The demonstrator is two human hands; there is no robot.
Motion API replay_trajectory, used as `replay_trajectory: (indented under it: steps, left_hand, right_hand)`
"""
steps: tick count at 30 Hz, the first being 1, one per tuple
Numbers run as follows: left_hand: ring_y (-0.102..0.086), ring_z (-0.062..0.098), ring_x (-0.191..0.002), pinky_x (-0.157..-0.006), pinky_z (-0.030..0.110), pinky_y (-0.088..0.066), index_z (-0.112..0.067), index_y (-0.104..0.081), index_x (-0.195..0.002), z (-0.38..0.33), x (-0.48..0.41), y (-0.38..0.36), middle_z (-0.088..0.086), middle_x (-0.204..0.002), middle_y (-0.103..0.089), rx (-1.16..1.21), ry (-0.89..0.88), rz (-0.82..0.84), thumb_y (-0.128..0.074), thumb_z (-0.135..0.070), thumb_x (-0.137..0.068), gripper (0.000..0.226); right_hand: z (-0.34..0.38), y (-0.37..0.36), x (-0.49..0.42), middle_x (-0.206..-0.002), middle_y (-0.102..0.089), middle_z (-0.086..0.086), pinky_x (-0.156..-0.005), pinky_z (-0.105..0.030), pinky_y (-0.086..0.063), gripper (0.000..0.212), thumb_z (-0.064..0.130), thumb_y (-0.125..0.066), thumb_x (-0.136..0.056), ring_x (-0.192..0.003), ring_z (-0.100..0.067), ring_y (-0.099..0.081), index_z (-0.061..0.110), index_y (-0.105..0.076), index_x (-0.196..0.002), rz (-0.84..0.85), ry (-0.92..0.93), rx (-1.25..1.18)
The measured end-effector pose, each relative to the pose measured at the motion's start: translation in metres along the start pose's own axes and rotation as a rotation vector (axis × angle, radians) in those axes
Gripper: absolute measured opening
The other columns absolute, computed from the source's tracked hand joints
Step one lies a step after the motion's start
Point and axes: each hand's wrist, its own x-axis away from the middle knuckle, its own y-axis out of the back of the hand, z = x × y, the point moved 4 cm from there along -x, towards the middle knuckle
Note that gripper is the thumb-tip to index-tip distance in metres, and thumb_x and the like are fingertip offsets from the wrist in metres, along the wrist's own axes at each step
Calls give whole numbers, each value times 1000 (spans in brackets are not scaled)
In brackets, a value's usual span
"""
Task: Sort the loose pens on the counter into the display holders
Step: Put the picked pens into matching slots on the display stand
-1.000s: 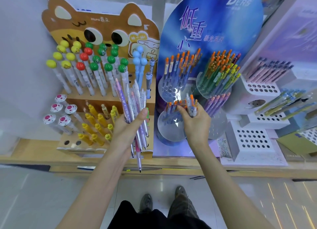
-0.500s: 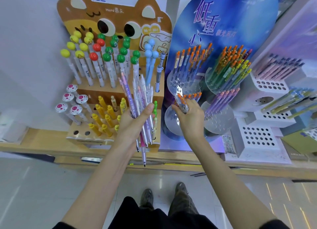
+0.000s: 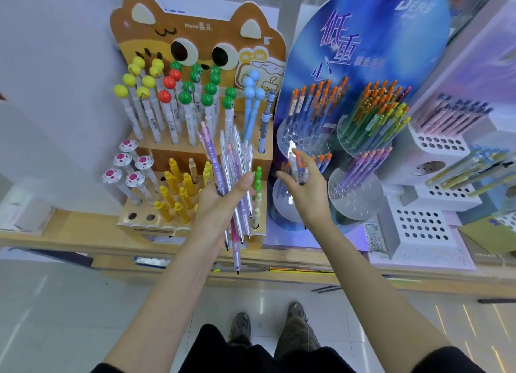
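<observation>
My left hand [image 3: 220,202] grips a fanned bundle of several clear, pink and purple pens [image 3: 231,160], tips pointing down past the counter edge. My right hand [image 3: 307,194] holds a few orange-capped pens [image 3: 298,166] upright, just in front of the clear round holders [image 3: 354,197] of the blue display stand [image 3: 371,37]. The lower left clear holder [image 3: 282,202] sits partly hidden behind my right hand. Orange-capped pens [image 3: 315,107] fill the upper left holder.
A brown cat-faced cardboard stand [image 3: 195,32] holds ball-topped and yellow pens on the left. White perforated holders [image 3: 424,227] with pastel pens stand to the right. The wooden counter edge [image 3: 69,233] runs across; my shoes [image 3: 268,325] are on the tiled floor below.
My right hand has shifted left and a little up with its orange-capped pens, from the lower holders towards the upper left holder. The left hand still holds its bundle.
</observation>
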Motion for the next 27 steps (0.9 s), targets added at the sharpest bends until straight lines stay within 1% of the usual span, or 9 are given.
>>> replay_trajectory:
  steps: [2,4,7,12,14,18,21,23,27]
  left_hand:
    - [-70,20,-86,-92,55,-50,-28,-67,-92,0,0,0,-5,-82,-75,4,3,4,-73,-62,-52,52]
    - [-69,20,-88,-93,54,-50,-27,-67,-97,0,0,-1,-5,-85,-75,13,5,6,-74,-62,-51,59]
    - [-69,15,-94,-90,40,-52,-31,-66,-99,3,-1,-4,-8,-91,-75,4,2,15,-72,-64,-48,61]
    - [-66,-8,-78,-66,15,-46,-35,-63,-95,3,-2,-10,-25,-83,-71,-10,-27,65,-71,-56,-60,42]
    - [-66,-10,-77,-59,9,-45,-36,-63,-93,2,-1,-15,-26,-83,-71,-24,-32,92,-72,-59,-57,43]
    - [-69,7,-74,-64,22,-51,-25,-66,-102,4,2,-32,-7,-86,-75,-41,-42,170,-76,-66,-48,69]
    - [-71,10,-84,-80,33,-52,-27,-66,-105,8,2,-47,-4,-87,-76,-52,-48,206,-78,-74,-43,78]
    - [-71,9,-86,-86,36,-51,-31,-66,-100,11,2,-54,-7,-87,-75,-70,-42,227,-77,-77,-41,75]
    - [-70,8,-88,-88,37,-51,-28,-66,-104,14,3,-63,-8,-87,-75,-101,-40,248,-76,-77,-43,79]
  right_hand:
    - [-3,4,-2,-65,-57,28,-58,-13,-40,18,22,-71,-86,-62,3,-53,32,-56,-88,-13,-38,-99]
    - [-2,7,-2,-55,-55,22,-52,-11,-38,9,20,-70,-86,-52,1,-49,23,-62,-89,-1,-51,-147]
    - [4,8,-2,-55,-56,20,-51,-15,-39,12,19,-70,-87,-50,-1,-48,14,-65,-96,23,-53,-132]
    - [21,19,10,-52,-42,9,-47,-23,-36,24,25,-71,-85,-47,-8,-38,5,-58,-87,-38,-97,-194]
    - [31,25,21,-52,-40,6,-44,-25,-36,18,29,-67,-89,-46,-12,-36,12,-61,-89,-12,-116,-320]
    - [45,36,40,-51,-43,1,-44,-26,-41,34,32,-53,-97,-45,-15,-41,-3,-53,-100,87,-140,-554]
    - [51,46,47,-54,-53,-7,-53,-32,-53,18,26,-53,-97,-50,-21,-53,11,-54,-108,81,-108,-555]
    - [47,53,50,-56,-59,-8,-59,-33,-55,10,23,-53,-96,-53,-21,-60,16,-53,-102,80,-99,-532]
    - [35,60,56,-81,-73,-8,-76,-32,-57,22,33,-57,-86,-81,-23,-70,13,-67,-87,71,-148,-541]
